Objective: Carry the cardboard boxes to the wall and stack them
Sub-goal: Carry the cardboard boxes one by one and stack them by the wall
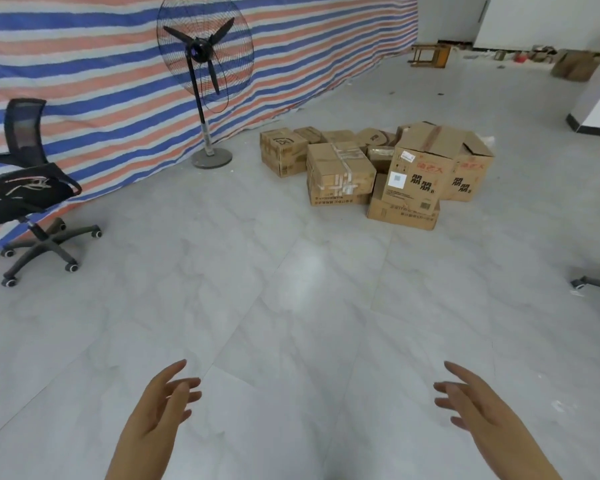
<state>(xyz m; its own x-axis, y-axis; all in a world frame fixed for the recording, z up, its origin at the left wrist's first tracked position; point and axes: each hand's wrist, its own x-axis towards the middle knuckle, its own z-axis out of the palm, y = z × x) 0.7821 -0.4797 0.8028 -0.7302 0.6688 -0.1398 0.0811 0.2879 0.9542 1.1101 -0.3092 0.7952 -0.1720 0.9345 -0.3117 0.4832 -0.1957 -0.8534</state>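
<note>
Approach to the pile. My left hand (160, 407) and right hand (478, 407) reach forward over the floor (291, 306), fingers spread and relaxed, holding nothing. The cardboard boxes (378, 168) lie clustered well ahead, near the striped tarp wall (101, 98), beside the standing fan (205, 64); one printed box (421, 171) rests on a flatter one. I judge the next move calls for closing in and gripping a box by opposite sides.

Bright, even light; floor (309, 271) glare; edges warped.
</note>
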